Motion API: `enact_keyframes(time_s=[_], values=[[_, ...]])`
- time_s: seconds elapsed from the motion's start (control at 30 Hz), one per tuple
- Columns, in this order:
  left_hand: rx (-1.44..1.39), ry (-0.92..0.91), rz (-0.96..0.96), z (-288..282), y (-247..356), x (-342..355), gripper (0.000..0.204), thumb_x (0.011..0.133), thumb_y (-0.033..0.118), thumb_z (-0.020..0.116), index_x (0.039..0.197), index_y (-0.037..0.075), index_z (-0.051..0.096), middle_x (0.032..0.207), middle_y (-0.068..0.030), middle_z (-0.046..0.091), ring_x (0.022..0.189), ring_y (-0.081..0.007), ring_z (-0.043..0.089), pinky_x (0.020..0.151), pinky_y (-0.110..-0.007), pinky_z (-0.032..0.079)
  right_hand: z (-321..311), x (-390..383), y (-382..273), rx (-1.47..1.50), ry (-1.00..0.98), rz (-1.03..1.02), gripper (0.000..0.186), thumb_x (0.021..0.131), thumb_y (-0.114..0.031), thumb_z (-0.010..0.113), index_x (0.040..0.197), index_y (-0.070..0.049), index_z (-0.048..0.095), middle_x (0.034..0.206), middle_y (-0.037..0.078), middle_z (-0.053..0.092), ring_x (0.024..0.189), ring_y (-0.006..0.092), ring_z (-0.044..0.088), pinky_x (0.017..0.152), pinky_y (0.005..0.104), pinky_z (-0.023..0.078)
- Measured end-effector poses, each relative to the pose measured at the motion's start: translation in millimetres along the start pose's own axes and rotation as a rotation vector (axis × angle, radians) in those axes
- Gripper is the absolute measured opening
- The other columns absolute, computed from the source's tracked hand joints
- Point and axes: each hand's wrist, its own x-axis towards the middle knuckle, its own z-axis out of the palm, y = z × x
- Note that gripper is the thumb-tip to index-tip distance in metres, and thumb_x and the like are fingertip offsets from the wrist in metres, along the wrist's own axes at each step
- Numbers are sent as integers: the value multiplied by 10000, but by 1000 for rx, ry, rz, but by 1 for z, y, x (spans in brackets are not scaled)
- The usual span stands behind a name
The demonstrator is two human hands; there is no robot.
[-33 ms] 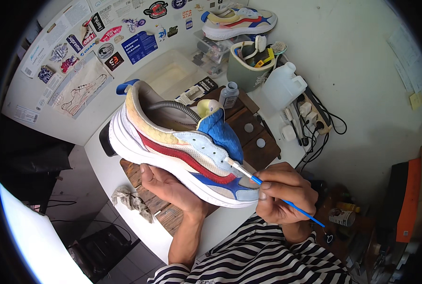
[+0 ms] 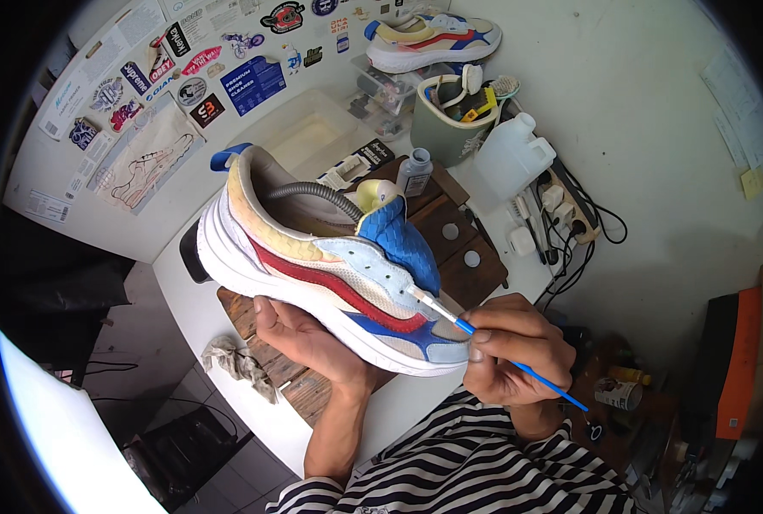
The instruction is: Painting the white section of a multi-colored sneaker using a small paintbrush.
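A sneaker [image 2: 338, 283] with a white sole and cream, red, blue and pale blue panels is held up above the table. My left hand [image 2: 308, 343] supports it from below, thumb showing at the sole's edge and its other fingers hidden underneath. Pinched in my right hand [image 2: 518, 347] is a thin paintbrush [image 2: 463, 325] with a blue handle. Its pale bristles touch the light blue eyelet panel near the toe. A ribbed grey shoe tree [image 2: 317, 194] sits inside the sneaker, and the blue tongue [image 2: 403, 244] is folded outward.
A wooden board [image 2: 291, 385] and a crumpled rag [image 2: 237, 367] lie on the white table [image 2: 180, 291]. Behind the sneaker stand an uncapped small bottle [image 2: 415, 174], a white jug [image 2: 514, 154], a bin of brushes [image 2: 450, 116] and a second sneaker [image 2: 433, 43]. Power cables [image 2: 600, 210] run at the right.
The brush tip has shifted very slightly to the right along the pale blue panel. The sneaker and my left hand stay in place.
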Motion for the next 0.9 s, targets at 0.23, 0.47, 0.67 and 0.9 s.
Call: enact_keyframes(time_s=[0.23,0.47,0.67,0.9], values=[[8,-12,14,0,0,1,740,1057,599,337,1486,3,426,1426,-149,562,1296,-229,567,1135,-363,438,2,1,0,-21,15,-8,173,895,-2,694,1030,28,589,910,213,714,684,266,721,593,349,604],[26,23,8,2,1,0,747,1051,597,350,1494,0,419,1429,-157,559,1294,-241,569,1132,-376,438,7,1,-1,5,90,-15,168,817,35,753,954,32,655,887,196,739,707,265,750,593,355,617],[44,17,39,2,-1,0,757,1042,601,364,1491,-5,423,1426,-163,557,1308,-245,552,1152,-375,406,8,-2,0,4,111,-12,160,818,24,754,956,28,671,896,189,743,712,263,753,597,356,619],[23,24,38,3,0,0,750,1043,596,370,1487,-5,429,1423,-163,559,1306,-243,549,1146,-372,400,8,-1,-1,-7,70,-13,172,820,21,756,973,20,678,927,187,749,730,262,760,612,359,622]])
